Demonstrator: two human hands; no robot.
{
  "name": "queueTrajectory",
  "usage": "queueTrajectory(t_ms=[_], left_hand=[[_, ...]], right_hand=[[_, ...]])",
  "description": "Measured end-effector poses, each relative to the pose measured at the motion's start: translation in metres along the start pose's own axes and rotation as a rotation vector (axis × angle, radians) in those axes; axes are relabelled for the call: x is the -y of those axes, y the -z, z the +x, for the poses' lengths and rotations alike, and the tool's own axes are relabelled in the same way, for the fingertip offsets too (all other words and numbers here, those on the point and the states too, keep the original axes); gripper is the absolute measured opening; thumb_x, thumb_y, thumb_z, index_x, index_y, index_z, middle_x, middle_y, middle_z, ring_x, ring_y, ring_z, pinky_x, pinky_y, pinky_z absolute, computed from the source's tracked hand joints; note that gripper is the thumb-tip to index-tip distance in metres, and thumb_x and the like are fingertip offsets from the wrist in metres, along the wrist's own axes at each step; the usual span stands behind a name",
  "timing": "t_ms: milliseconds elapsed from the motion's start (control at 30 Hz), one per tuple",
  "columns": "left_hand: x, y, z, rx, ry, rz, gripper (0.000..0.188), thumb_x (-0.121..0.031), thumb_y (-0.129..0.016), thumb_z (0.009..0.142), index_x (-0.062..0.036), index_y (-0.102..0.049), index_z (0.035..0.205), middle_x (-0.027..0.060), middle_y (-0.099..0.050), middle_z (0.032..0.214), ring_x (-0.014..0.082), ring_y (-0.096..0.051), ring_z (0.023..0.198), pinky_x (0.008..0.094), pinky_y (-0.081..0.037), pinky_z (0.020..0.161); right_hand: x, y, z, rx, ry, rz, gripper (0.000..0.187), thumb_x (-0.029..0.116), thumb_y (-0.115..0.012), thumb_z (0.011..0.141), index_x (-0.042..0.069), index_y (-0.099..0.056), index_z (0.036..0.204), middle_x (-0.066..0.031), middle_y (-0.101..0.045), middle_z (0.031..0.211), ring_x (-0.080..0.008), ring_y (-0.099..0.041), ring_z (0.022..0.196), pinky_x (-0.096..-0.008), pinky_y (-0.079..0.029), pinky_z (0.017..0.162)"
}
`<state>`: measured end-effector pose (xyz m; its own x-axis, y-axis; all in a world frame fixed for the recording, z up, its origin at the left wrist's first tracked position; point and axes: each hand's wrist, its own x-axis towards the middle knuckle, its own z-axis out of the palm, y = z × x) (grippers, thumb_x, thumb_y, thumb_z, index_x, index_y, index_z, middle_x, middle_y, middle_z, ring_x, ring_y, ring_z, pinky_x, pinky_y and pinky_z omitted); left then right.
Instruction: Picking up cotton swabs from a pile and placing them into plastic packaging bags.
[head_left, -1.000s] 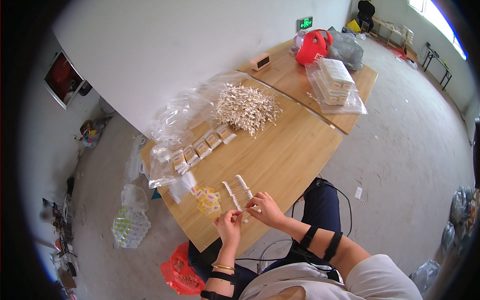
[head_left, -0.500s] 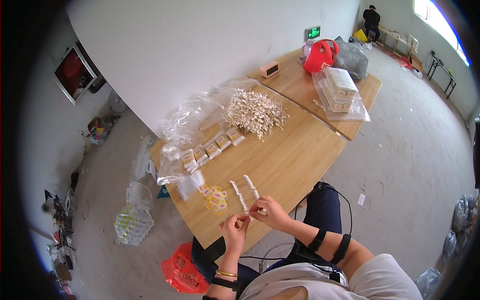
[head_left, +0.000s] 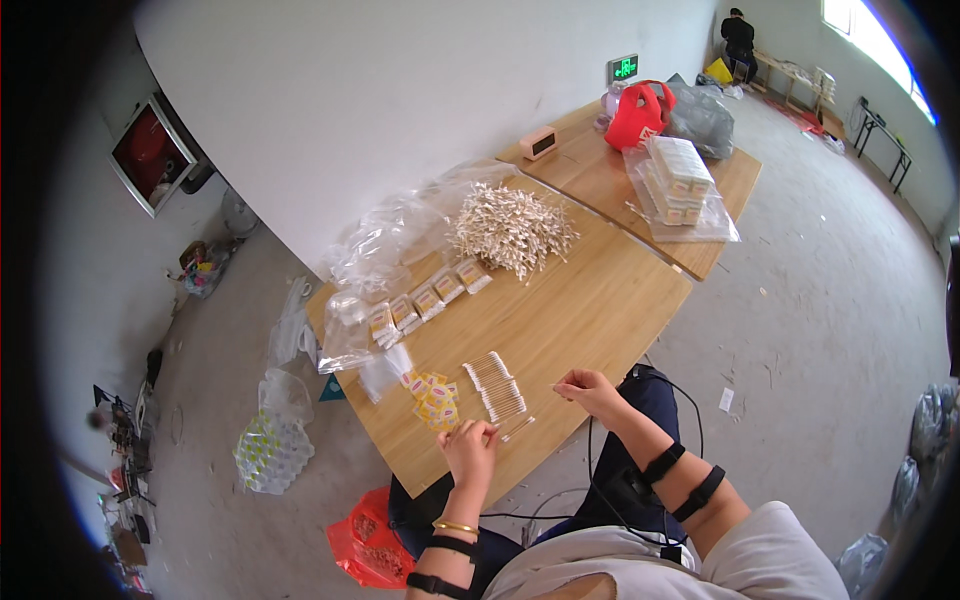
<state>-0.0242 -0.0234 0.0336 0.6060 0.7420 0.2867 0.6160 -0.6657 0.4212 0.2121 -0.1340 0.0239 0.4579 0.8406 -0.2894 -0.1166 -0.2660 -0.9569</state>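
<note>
my left hand (head_left: 468, 446) pinching a few swabs (head_left: 516, 429) by yellow packets (head_left: 433, 397), right hand (head_left: 588, 388) fingers curled, grip unclear, swab row (head_left: 494, 384) between on table (head_left: 590, 310)

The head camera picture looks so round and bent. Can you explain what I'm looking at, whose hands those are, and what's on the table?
A wide fisheye camera worn on a person's head looks down, so straight edges bend. No machine: the two bare hands are the wearer's. The left hand pinches something thin with its fingers; what it is cannot be told. The right hand hovers over the wooden table, fingers curled. Between them lies a neat row of white sticks beside small yellow packets. Farther off sit a loose heap of sticks, small boxes and clear plastic bags.
</note>
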Motion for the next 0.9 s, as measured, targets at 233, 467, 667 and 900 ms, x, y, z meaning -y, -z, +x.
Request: queueTrajectory(t_ms=[233, 467, 667, 900], left_hand=[[-0.007, -0.039, 0.024, 0.218, -0.145, 0.113, 0.011, -0.019, -0.080, 0.077, -0.0194, -0.071, 0.082, -0.0027, -0.066, 0.083, 0.0185, -0.061, 0.089, 0.0403, -0.035, 0.090], [-0.007, -0.016, 0.003, 0.093, 0.003, -0.061, 0.021, -0.018, -0.081, 0.077, -0.0170, -0.072, 0.096, -0.0019, -0.067, 0.081, 0.0196, -0.061, 0.086, 0.0396, -0.038, 0.089], [-0.037, 0.012, -0.014, 0.069, 0.309, -0.717, 0.029, -0.015, -0.081, 0.080, -0.0088, -0.073, 0.106, 0.0015, -0.071, 0.086, 0.0148, -0.059, 0.069, 0.0338, -0.044, 0.083], [-0.060, 0.043, -0.010, -0.098, 0.000, -0.329, 0.025, -0.016, -0.081, 0.079, -0.0130, -0.073, 0.102, -0.0007, -0.069, 0.084, 0.0159, -0.059, 0.071, 0.0353, -0.042, 0.080]], right_hand=[[-0.022, 0.009, -0.008, 0.036, -0.076, 0.069, 0.019, 0.022, -0.071, 0.095, 0.004, -0.068, 0.097, 0.0015, -0.065, 0.087, -0.0091, -0.058, 0.082, -0.0246, -0.047, 0.076], [-0.032, 0.007, -0.006, 0.041, -0.082, -0.020, 0.024, 0.026, -0.071, 0.095, 0.002, -0.069, 0.096, 0.0019, -0.064, 0.082, -0.0075, -0.056, 0.077, -0.0248, -0.045, 0.070], [-0.010, -0.041, -0.016, 0.318, -0.048, 0.106, 0.026, 0.029, -0.070, 0.096, 0.003, -0.072, 0.099, 0.0023, -0.066, 0.082, -0.0073, -0.057, 0.078, -0.0247, -0.045, 0.071], [0.022, -0.056, -0.032, 0.425, -0.071, 0.288, 0.022, 0.027, -0.066, 0.099, 0.007, -0.075, 0.102, 0.0027, -0.069, 0.086, -0.0064, -0.057, 0.080, -0.0230, -0.044, 0.072]])
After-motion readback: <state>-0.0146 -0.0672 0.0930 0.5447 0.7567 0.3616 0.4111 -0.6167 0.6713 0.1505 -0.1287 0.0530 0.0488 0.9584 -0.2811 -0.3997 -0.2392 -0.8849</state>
